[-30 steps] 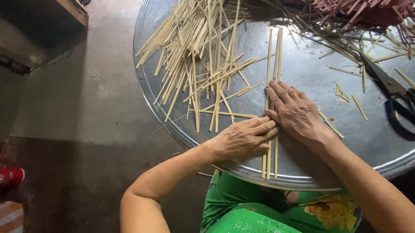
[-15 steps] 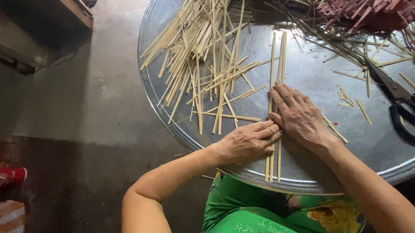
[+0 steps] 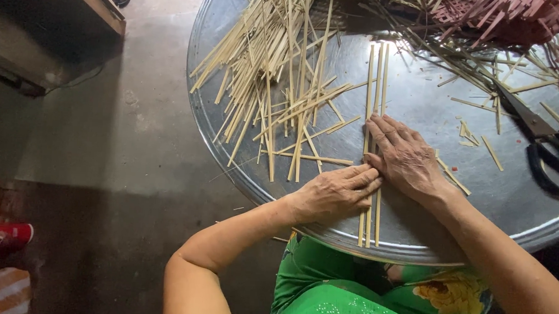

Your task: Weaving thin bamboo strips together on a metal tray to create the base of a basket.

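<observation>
A large round metal tray (image 3: 418,100) holds pale bamboo strips. Three long strips (image 3: 376,80) lie side by side, running from the tray's near edge toward the far side. My left hand (image 3: 331,193) lies flat across their near part, fingers pressing down on them. My right hand (image 3: 406,158) rests flat just beyond it, fingertips on the same strips. A loose heap of strips (image 3: 276,82) is spread over the tray's left half, close to my left hand.
Black-handled scissors (image 3: 543,144) lie at the tray's right edge. A reddish woven piece (image 3: 501,16) sits at the far right among darker strips. Short offcuts (image 3: 472,136) dot the tray. A wooden bench (image 3: 67,32) stands at the left; a red object (image 3: 4,237) lies on the concrete floor.
Both hands stay pressed on the three parallel strips with barely any shift. The view has drifted slightly, so the tray sits a little further right in the picture.
</observation>
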